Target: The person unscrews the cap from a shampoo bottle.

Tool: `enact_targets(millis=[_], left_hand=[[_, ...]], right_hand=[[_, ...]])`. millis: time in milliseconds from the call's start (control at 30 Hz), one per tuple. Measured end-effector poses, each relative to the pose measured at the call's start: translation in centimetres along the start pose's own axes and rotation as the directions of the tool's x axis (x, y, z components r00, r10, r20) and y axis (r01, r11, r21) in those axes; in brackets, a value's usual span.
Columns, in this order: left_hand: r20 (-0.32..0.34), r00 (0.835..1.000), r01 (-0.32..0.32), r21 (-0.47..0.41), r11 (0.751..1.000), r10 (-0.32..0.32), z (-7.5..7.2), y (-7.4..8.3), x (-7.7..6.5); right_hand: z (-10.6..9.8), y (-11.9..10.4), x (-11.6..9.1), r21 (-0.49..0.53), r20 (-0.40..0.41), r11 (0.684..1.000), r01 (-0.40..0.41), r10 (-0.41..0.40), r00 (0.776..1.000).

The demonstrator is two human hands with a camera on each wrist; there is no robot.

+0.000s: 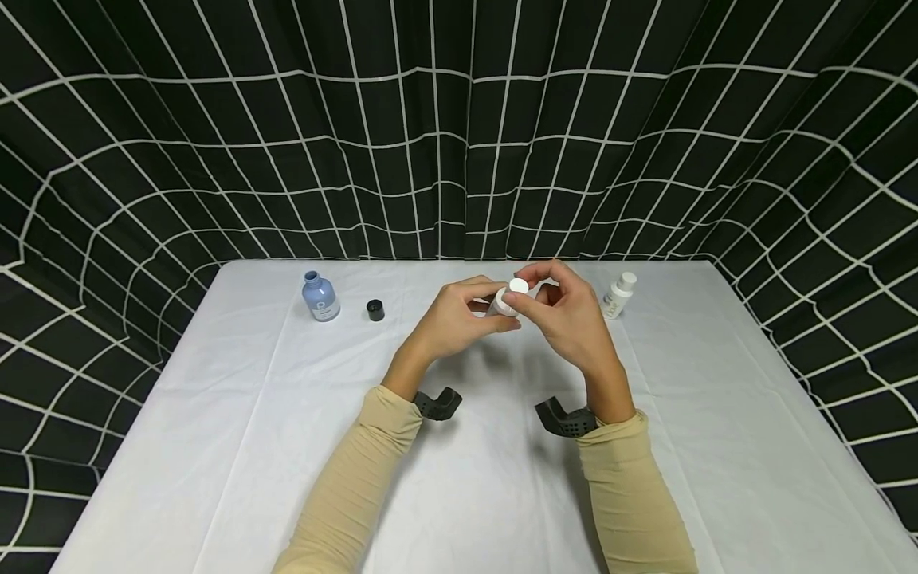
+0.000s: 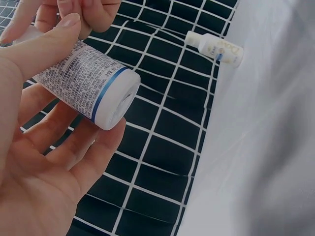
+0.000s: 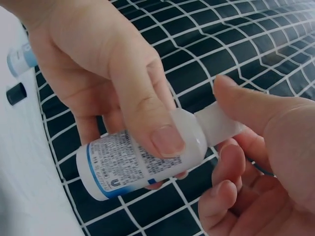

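Item 1: white bottle point(image 3: 123, 164) with a blue band and a label of dense small print, held tilted above the table point(image 1: 445, 510), near its far edge and between your two forearms. Your left hand point(image 1: 459, 316) grips its body between thumb and fingers
Item 2: white cap point(image 3: 220, 124) at that bottle's neck, pinched between your right hand's point(image 1: 570, 315) thumb and fingers; whether it is loosened, you cannot tell from here
Item 3: blue bottle point(image 1: 320, 298), upright on the table, well to the left of your hands, its neck uncapped
Item 4: black cap point(image 1: 375, 310), on the table between the blue bottle and your left hand
Item 5: small white bottle point(image 1: 618, 296), upright and capped, near your right hand on its right side
Item 6: black curtain point(image 1: 459, 159) with white grid lines, behind the table
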State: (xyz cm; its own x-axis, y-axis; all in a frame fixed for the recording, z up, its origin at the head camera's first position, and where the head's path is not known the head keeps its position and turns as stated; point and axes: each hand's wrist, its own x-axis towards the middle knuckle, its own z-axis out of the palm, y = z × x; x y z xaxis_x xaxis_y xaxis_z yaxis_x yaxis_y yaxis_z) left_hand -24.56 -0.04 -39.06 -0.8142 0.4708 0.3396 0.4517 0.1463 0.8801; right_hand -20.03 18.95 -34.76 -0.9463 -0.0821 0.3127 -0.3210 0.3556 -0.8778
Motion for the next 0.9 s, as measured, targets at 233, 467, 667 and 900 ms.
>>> enact_targets(millis=[233,467,667,900], left_hand=[[0.004,1.000,0.004,0.020,1.000,-0.004,-0.02,-0.15,0.13],[-0.007,1.000,0.015,0.015,1.000,-0.015,-0.26,-0.27,0.35],[-0.010,1.000,0.011,0.021,1.000,-0.011,-0.24,-0.37,0.20],[-0.007,1.000,0.000,0.021,1.000,0.000,-0.17,-0.36,0.00]], right_hand=[[-0.69,0.03,-0.05,-0.075,0.097,0.988,0.133,-0.125,0.987],[-0.71,-0.13,0.10,0.013,0.119,0.991,0.133,-0.134,0.984],[-0.27,-0.19,0.05,0.013,0.036,0.998,0.053,-0.054,0.998],[0.16,-0.20,0.04,0.024,-0.028,0.998,-0.058,0.059,0.998]])
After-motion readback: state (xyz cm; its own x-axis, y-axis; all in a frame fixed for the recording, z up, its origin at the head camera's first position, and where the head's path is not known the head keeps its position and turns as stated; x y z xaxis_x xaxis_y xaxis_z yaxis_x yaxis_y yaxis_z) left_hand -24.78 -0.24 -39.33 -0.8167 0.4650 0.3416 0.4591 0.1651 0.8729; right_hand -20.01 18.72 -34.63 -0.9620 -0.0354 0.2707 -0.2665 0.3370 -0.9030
